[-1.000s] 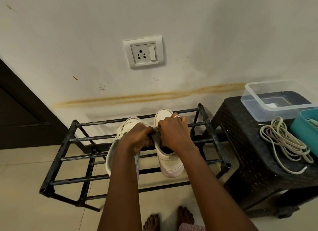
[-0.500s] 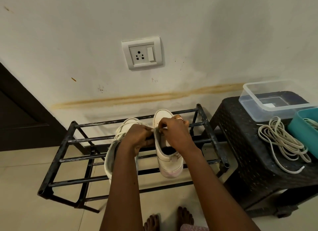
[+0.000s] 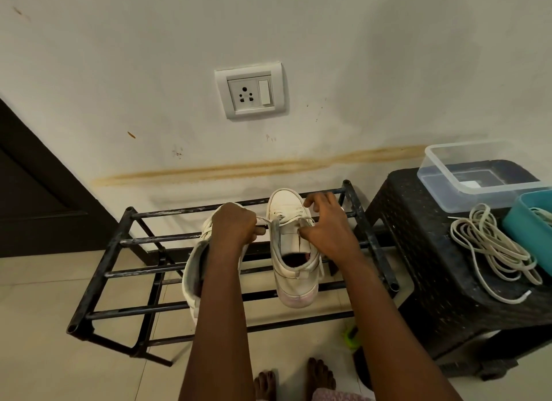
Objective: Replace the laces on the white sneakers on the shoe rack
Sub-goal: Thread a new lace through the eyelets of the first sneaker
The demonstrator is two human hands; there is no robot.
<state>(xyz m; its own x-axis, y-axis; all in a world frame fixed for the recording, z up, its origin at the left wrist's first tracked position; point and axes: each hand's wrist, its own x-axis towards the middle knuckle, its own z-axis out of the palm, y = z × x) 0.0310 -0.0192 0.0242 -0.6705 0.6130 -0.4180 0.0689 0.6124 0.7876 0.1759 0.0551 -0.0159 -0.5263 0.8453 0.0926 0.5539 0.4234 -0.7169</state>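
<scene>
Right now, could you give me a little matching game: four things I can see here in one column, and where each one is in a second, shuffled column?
1 clear box
2 loose laces
3 wall socket
4 left hand

A on the wall above the rack
B pinching a lace of the right-hand sneaker
C at the stool's back, by the wall
D heaped on the stool, nearer than the box

Pairs: 1-C, 2-D, 3-A, 4-B

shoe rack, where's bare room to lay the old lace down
Shoe rack: bare bars from its left end to the left sneaker; only a narrow strip right of the right sneaker. Stool: front-left corner bare; the rest crowded by clear tub, teal bin, loose laces.
</scene>
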